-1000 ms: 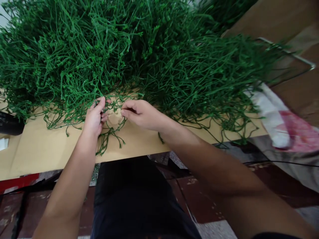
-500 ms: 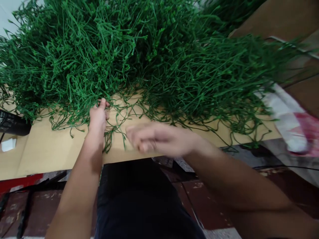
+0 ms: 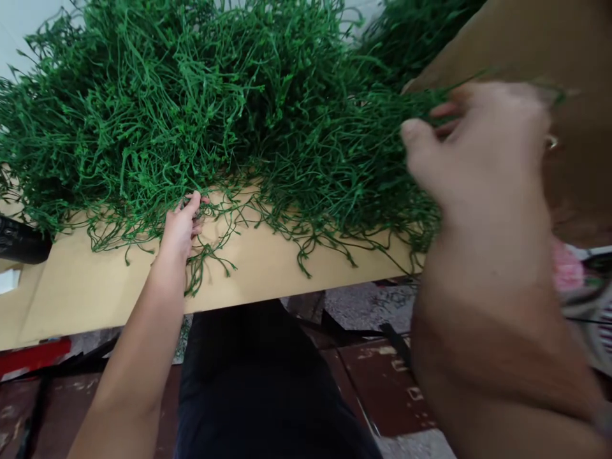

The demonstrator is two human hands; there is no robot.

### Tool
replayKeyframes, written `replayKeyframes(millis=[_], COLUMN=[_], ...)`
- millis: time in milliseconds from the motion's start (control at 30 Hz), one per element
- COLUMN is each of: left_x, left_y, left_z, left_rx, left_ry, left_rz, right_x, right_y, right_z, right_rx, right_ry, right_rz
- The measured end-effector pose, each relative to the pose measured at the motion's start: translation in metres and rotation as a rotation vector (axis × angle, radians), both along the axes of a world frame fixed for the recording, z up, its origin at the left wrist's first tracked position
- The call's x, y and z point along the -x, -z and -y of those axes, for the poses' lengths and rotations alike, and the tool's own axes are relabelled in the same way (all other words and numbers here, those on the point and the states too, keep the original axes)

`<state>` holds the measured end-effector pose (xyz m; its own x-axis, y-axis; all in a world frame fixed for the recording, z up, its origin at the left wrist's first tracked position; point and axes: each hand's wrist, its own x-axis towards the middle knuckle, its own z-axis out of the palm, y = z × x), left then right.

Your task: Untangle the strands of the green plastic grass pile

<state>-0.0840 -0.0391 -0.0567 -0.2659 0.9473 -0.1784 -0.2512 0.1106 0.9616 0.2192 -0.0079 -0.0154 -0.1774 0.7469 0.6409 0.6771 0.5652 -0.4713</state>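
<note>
A large heap of thin green plant stems (image 3: 167,121) with small budlike tips lies over the cardboard-covered table. At the heap's front edge, my left hand (image 3: 184,217) is closed in a pinch on a few stems; loose ends trail below it onto the cardboard (image 3: 268,261). My right hand (image 3: 488,146) is over the right end of the heap, slightly blurred. Its thumb stands apart from the half-curled fingers, with stems close beside and behind them. I see nothing plainly held there, though the fingertips are partly hidden.
A black cylinder (image 3: 21,239) and a small white piece (image 3: 9,280) are at the left. Large brown cardboard (image 3: 574,57) rises at the right, near a pink and white cloth or bag (image 3: 567,268). My dark-clothed lap (image 3: 268,382) is below the table edge.
My right hand has moved from the front middle of the table up and right to the heap's right end. The left hand stays at the stems. The view has shifted slightly.
</note>
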Motion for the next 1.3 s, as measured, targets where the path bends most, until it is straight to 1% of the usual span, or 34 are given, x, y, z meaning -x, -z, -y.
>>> replayKeyframes(millis=[67,100,133,267,367,433,500,633,700,767,867,933,1000,1067,1100,1133,1167,1200,1233,1300], left_x=[0.000,0.000,0.000,0.001,0.000,-0.003,-0.008,-0.016,-0.018,-0.017,-0.017,-0.016,-0.013,-0.008,-0.005,-0.002,0.000,0.001,0.000,-0.004], left_y=[-0.001,-0.001,-0.001,-0.003,-0.006,-0.009,-0.011,-0.012,-0.008,-0.003,0.003,0.006,0.007,0.006,0.006,0.004,0.003,0.001,-0.001,-0.005], left_z=[-0.002,-0.002,-0.003,-0.003,-0.004,-0.004,-0.004,-0.003,-0.005,-0.008,-0.014,-0.018,-0.023,-0.026,-0.027,-0.027,-0.025,-0.023,-0.020,-0.013], left_rx=[0.014,0.021,0.025,0.036,0.040,0.035,0.020,-0.006,-0.016,-0.026,0.000,0.023,0.023,0.017,0.010,0.002,-0.006,-0.010,-0.007,0.013], left_ry=[0.026,0.040,0.052,0.092,0.121,0.149,0.183,0.240,0.230,0.168,0.048,0.023,-0.028,-0.149,-0.211,-0.254,-0.260,-0.234,-0.179,-0.032], left_rz=[-0.002,-0.001,0.000,0.008,0.014,0.013,0.000,-0.065,-0.078,-0.073,-0.093,-0.143,-0.179,-0.171,-0.156,-0.141,-0.126,-0.106,-0.081,-0.024], right_x=[0.014,0.027,0.041,0.093,0.117,0.127,0.134,0.139,0.139,0.136,0.128,0.122,0.115,0.107,0.103,0.097,0.091,0.083,0.074,0.052], right_y=[0.009,0.013,0.016,0.020,0.022,0.026,0.031,0.038,0.039,0.039,0.037,0.033,0.026,0.016,0.010,0.004,-0.002,-0.007,-0.010,-0.014], right_z=[0.005,0.009,0.013,0.025,0.032,0.034,0.034,0.029,0.027,0.026,0.026,0.031,0.041,0.054,0.060,0.065,0.067,0.065,0.060,0.043], right_rx=[0.069,0.087,0.089,0.046,0.157,0.276,0.376,0.483,0.495,0.501,0.513,0.475,0.422,0.385,0.373,0.358,0.331,0.287,0.230,0.093], right_ry=[0.288,0.356,0.356,0.230,0.094,-0.018,-0.099,-0.140,-0.176,-0.283,-0.579,-0.754,-0.930,-1.134,-1.206,-1.227,-1.171,-1.038,-0.842,-0.358], right_rz=[0.096,0.133,0.158,0.153,0.187,0.217,0.222,0.166,0.118,0.066,0.016,-0.011,-0.035,-0.029,-0.016,-0.008,-0.015,-0.040,-0.091,-0.262])
